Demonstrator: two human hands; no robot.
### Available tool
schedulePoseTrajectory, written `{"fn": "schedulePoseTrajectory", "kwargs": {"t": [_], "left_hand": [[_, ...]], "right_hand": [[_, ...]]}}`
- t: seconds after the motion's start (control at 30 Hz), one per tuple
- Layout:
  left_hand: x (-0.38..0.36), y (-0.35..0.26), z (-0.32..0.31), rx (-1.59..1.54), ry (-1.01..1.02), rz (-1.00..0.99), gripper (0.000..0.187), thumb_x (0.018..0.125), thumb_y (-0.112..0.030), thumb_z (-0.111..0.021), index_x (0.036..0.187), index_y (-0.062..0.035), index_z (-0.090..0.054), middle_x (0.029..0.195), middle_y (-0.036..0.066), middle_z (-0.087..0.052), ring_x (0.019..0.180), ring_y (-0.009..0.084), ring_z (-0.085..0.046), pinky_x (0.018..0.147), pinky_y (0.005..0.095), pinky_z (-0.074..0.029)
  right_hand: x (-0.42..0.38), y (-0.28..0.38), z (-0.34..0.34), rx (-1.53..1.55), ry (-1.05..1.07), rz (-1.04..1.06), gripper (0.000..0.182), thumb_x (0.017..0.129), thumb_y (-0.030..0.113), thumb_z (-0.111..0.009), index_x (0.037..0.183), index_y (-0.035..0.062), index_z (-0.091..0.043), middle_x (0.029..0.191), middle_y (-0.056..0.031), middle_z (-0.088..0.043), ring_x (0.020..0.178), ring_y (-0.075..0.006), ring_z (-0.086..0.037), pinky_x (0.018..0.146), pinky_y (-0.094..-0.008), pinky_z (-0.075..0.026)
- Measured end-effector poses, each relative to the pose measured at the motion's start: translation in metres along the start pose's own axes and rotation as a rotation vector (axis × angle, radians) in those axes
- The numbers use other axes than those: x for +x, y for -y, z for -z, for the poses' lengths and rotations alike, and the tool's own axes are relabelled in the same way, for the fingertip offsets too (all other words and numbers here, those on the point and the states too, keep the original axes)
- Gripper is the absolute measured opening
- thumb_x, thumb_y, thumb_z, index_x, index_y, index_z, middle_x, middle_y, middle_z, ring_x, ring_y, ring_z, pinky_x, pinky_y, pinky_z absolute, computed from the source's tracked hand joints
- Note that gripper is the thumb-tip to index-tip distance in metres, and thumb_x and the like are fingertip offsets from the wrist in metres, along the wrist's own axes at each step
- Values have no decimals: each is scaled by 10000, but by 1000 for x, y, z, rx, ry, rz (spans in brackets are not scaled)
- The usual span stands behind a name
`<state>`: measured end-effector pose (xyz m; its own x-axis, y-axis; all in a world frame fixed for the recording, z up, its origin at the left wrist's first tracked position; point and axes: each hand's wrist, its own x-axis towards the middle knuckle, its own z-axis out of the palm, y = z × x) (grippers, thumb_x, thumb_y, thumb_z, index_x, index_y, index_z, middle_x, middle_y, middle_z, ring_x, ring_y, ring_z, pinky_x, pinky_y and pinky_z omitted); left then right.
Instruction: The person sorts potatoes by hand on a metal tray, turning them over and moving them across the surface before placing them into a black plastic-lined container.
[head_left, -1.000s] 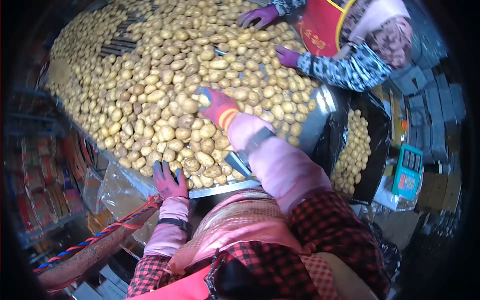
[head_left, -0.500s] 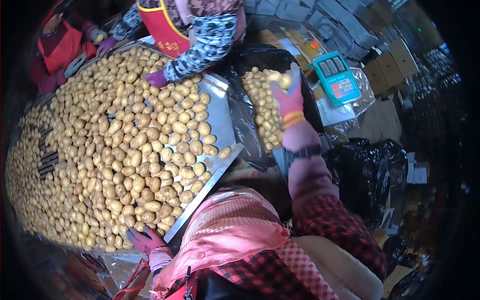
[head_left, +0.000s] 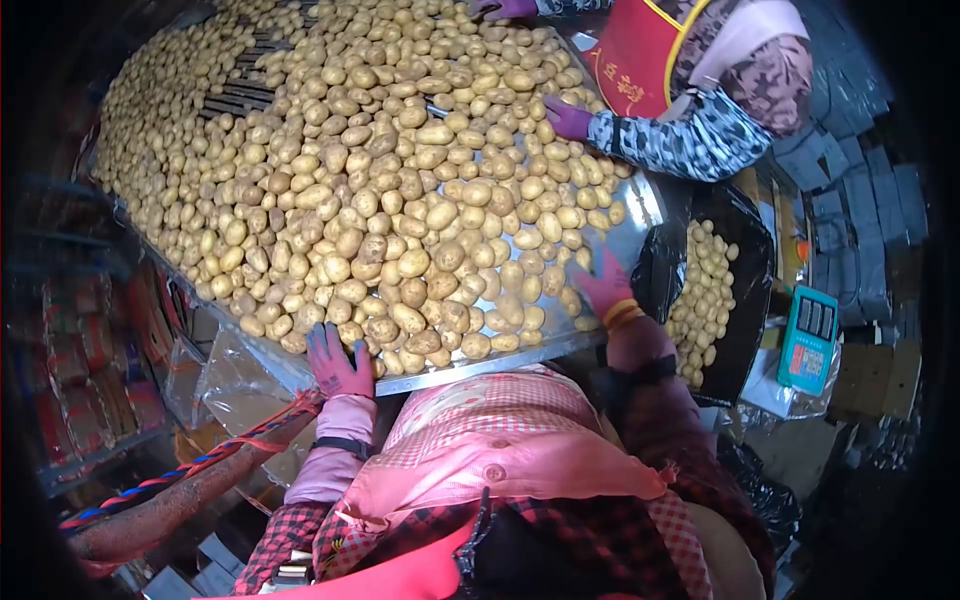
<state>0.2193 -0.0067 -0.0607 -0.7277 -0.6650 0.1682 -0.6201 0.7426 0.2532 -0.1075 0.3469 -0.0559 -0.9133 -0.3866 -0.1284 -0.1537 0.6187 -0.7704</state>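
Potatoes (head_left: 412,262) lie in a wide heap over a metal sorting table (head_left: 470,362). My left hand (head_left: 340,365), in a pink glove with grey fingertips, rests at the table's front edge, its fingers apart against the nearest potatoes. Over the right end of the table is my right hand (head_left: 606,285), gloved the same way with an orange cuff. Its fingers are spread beside a few potatoes and hold nothing that I can see. Just right of it, a black plastic bag (head_left: 745,235) stands open with many potatoes in it.
Across the table a co-worker's purple-gloved hand (head_left: 568,118) touches the heap; another purple glove (head_left: 503,8) shows at the top edge. A teal scale (head_left: 808,340) sits right of the bag. A rope-wrapped pole (head_left: 180,500) slants at lower left.
My right hand has come from above the potatoes in the bag to the table's right end. My left hand stays at the front edge. The view has turned, shifting the scene rightward.
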Motion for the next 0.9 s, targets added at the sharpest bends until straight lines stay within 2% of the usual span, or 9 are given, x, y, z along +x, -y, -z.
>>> {"fn": "schedulePoseTrajectory", "kwargs": {"t": [0.17, 0.27, 0.33, 0.47, 0.6, 0.63, 0.73, 0.77, 0.9], "left_hand": [[1, 0, 2, -1, 29, 14, 703, 866, -353, -641, 1436, -11, -413, 1491, 261, -364, 1394, 460, -302, 1154, 563, -222], [3, -1, 2, 21, 52, 29, 713, 856, -350, -651, 1434, -9, -413, 1487, 267, -366, 1392, 461, -304, 1146, 567, -235], [4, -1, 2, 20, 42, 20, 715, 848, -345, -658, 1430, -7, -415, 1481, 271, -370, 1385, 465, -311, 1141, 572, -240], [7, -4, 3, 8, 25, 31, 712, 837, -327, -664, 1422, -2, -422, 1466, 278, -383, 1363, 478, -332, 1129, 586, -251], [10, -6, 5, -14, -2, 13, 677, 811, -290, -679, 1373, 12, -454, 1379, 281, -447, 1327, 500, -359, 1107, 597, -275], [9, -4, 8, -9, 1, 20, 671, 807, -287, -682, 1365, 13, -458, 1367, 280, -452, 1322, 501, -363, 1102, 596, -281], [10, -7, 8, -18, 7, 14, 654, 797, -277, -691, 1339, 16, -471, 1333, 278, -469, 1306, 503, -376, 1088, 592, -297], [11, -7, 9, -15, 11, 11, 656, 795, -275, -692, 1342, 12, -472, 1340, 269, -469, 1305, 502, -375, 1089, 588, -295], [6, -4, 7, -51, -49, -1, 651, 795, -264, -691, 1342, 13, -474, 1350, 267, -464, 1303, 493, -384, 1096, 582, -291]], "right_hand": [[72, 72, -47, -44, 60, 295, 929, 783, 417, -762, 1522, 115, -288, 1463, -219, -424, 1339, -373, -438, 1105, -435, -366], [135, 79, -74, 23, -7, 243, 922, 785, 401, -750, 1526, 117, -282, 1493, -206, -388, 1360, -369, -412, 1104, -436, -368], [172, 74, -85, -123, 120, 192, 900, 783, 369, -744, 1520, 115, -293, 1490, -200, -393, 1356, -367, -414, 1092, -431, -383], [172, 103, -96, -278, 163, 197, 823, 782, 285, -725, 1488, 96, -345, 1476, -193, -419, 1352, -359, -421, 1083, -421, -397], [176, 97, -117, 191, 181, 247, 713, 802, 162, -709, 1431, 19, -405, 1393, -133, -510, 1246, -274, -530, 1053, -398, -435], [177, 96, -117, 241, 157, 446, 692, 833, 113, -694, 1441, 1, -382, 1339, -130, -538, 1187, -227, -557, 1024, -351, -457], [137, 172, -81, 1240, 463, 37, 731, 858, 80, -677, 1484, 3, -307, 1360, -161, -511, 1202, -220, -542, 1016, -321, -460], [136, 187, -72, 566, 333, 339, 765, 893, 60, -644, 1523, 13, -212, 1396, -168, -467, 1228, -222, -523, 1021, -322, -461], [108, 203, -69, 1270, 562, 192, 643, 944, 108, -609, 1499, 32, -294, 1350, -134, -514, 1203, -228, -553, 1006, -352, -486]]}}
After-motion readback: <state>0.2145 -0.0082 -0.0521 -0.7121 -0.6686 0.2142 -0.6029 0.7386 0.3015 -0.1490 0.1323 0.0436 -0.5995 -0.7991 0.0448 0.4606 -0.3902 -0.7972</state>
